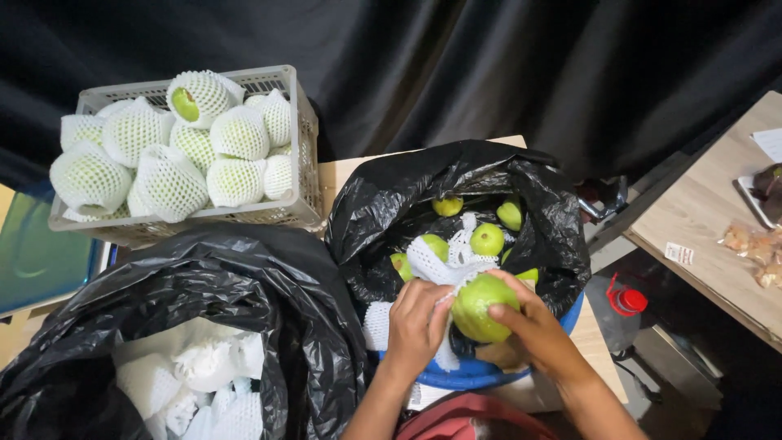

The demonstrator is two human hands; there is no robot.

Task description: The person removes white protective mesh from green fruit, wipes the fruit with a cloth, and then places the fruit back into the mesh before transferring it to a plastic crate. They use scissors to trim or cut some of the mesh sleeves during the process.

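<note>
1. The right hand [533, 326] grips a large green guava [482, 307], its fingers curled over the fruit's right side and top, and holds it above the near rim of the blue tub [472, 376].
2. The left hand [415, 324] is closed on a white foam net sleeve [440, 267], pinching it against the left side of the guava; the sleeve stretches up and away from the fruit, and part of it hangs down past the hand toward the tub.
3. The tub is lined with a black plastic bag [407, 195] whose mouth stands open. Inside it, beyond the held guava, lie several smaller bare green guavas [487, 239].
4. Left of the tub, a second black bag [244, 285] lies open and holds a heap of loose white foam sleeves [195, 379].
5. Beyond that bag, to the far left of the tub, a pale plastic crate [297, 138] is piled high with guavas wrapped in white foam nets [163, 183].
6. To the right of the tub, lower down, a clear bottle with a red cap [629, 300] stands near a wooden table [700, 212].
</note>
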